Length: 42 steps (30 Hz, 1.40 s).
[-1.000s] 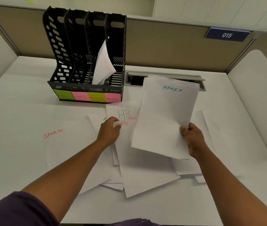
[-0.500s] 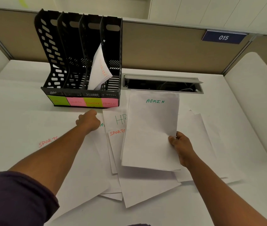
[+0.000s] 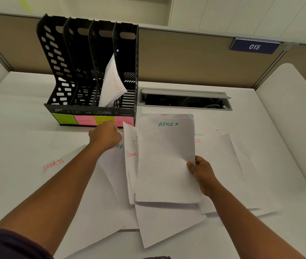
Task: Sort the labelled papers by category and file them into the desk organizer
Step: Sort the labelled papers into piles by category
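Papers [image 3: 167, 221]: loose white sheets spread over the desk [image 3: 260, 240], labels SPORTS, HR and ADMIN showing. ADMIN sheet [image 3: 167, 161]: top of the pile, right hand [image 3: 203, 173] pinching its right edge. Left hand [image 3: 107, 136]: at 9 o'clock of that sheet, fingers curled at a page corner, grasp unclear. Organizer [image 3: 90, 109]: black, four slots, at 11 o'clock; one curled sheet [image 3: 112, 85] leans in a right-side slot.

White desk [image 3: 260, 240], black organizer [image 3: 90, 75] at back, loose labelled papers [image 3: 167, 221] spread before it
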{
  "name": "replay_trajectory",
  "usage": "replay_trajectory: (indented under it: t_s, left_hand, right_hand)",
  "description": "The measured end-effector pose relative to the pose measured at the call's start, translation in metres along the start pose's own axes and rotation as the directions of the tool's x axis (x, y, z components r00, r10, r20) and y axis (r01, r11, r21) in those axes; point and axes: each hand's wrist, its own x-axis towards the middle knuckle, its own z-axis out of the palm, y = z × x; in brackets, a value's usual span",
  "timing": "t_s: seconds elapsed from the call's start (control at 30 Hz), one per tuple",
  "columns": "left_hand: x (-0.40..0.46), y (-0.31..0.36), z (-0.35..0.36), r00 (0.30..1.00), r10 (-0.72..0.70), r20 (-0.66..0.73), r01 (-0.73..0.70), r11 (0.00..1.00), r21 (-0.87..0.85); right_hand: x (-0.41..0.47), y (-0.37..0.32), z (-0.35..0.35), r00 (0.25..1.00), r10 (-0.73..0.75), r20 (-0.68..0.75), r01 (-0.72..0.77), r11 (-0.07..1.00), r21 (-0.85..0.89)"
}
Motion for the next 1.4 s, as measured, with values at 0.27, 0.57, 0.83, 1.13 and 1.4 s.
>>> replay_trajectory:
  t_s: [0.27, 0.57, 0.83, 1.13, 1.4]
  left_hand:
    - [-0.029, 0.039, -0.06, 0.98, 0.158, -0.123, -0.161, 0.987, -0.018]
    - [-0.072, 0.087, -0.12, 0.762, 0.423, -0.491, -0.544, 0.829, -0.131]
    - [-0.082, 0.1, -0.143, 0.808, 0.373, -0.457, -0.585, 0.603, -0.542]
    - [-0.052, 0.078, -0.103, 0.947, 0.185, -0.261, -0.318, 0.446, -0.837]
    - [-0.034, 0.01, 0.026, 0.994, -0.081, -0.074, 0.024, 0.818, -0.574]
  right_hand:
    - [0.003, 0.006, 0.008, 0.999, -0.014, -0.051, 0.011, 0.998, -0.058]
    - [0.002, 0.009, 0.008, 0.996, -0.005, -0.089, 0.004, 1.0, -0.011]
    - [0.002, 0.01, 0.006, 0.995, -0.006, -0.099, 0.009, 0.999, 0.032]
    - [0.005, -0.019, -0.016, 0.925, -0.184, -0.334, 0.22, 0.973, 0.074]
    - [0.007, -0.047, -0.026, 0.865, -0.331, -0.378, 0.323, 0.942, -0.087]
